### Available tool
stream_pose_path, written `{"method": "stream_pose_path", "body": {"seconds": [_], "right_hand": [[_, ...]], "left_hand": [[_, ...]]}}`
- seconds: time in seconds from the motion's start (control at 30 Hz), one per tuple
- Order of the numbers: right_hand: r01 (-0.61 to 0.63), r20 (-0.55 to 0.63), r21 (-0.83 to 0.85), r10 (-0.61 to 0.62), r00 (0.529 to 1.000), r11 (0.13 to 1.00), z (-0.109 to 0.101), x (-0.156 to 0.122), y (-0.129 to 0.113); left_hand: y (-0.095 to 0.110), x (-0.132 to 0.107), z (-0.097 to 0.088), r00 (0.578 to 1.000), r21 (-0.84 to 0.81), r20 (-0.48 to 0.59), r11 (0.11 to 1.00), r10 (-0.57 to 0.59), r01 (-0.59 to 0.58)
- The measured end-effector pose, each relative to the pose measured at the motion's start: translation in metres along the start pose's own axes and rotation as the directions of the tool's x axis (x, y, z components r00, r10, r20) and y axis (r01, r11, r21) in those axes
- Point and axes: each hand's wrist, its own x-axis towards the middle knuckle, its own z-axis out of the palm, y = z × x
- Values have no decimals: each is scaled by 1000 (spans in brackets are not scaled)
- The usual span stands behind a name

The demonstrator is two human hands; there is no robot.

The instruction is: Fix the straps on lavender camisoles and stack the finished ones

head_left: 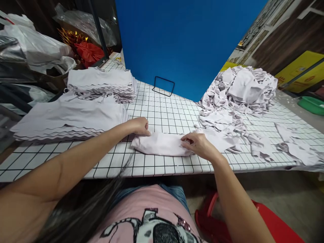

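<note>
A pale folded strip of cloth (162,145) lies on the gridded tabletop (162,168) in front of me. My left hand (140,126) is closed at its upper left corner, with thumb and fingers pinching the far edge. Toward the right end, my right hand (193,141) has its fingertips pressed together on the cloth, gripping it. Just beyond that hand, another loose pale cloth piece (220,140) touches or overlaps the strip's end; I cannot tell which. To the left of my left hand rests a stack of flat cloth pieces (73,116).
Behind the near stack stands a second cloth stack (101,79). A heap of loose cloth pieces (243,87) fills the right back. A large blue panel (187,44) blocks the far side, with a black wire frame (164,86) before it. A red stool (270,219) stands below right.
</note>
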Motion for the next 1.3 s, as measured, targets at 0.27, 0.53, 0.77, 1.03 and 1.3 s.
{"method": "stream_pose_path", "body": {"seconds": [0.27,0.53,0.77,1.03,1.3], "right_hand": [[18,98,-60,-12,995,998,-27,-18,-18],[93,-207,69,-77,975,993,-84,-40,1],[20,-368,220,65,927,975,-123,-39,-4],[298,-643,358,2,766,885,-166,-28,-25],[322,-569,531,48,821,784,-172,-14,-33]], "left_hand": [[2,-1,1,997,-103,76,995,-9,17],[-12,-9,-47,943,-305,-323,952,-84,-19],[20,-57,-128,817,-488,-576,813,-28,-317],[35,-94,-161,812,-537,-569,691,126,-484],[0,-74,-118,898,-581,-224,688,379,-435]]}}
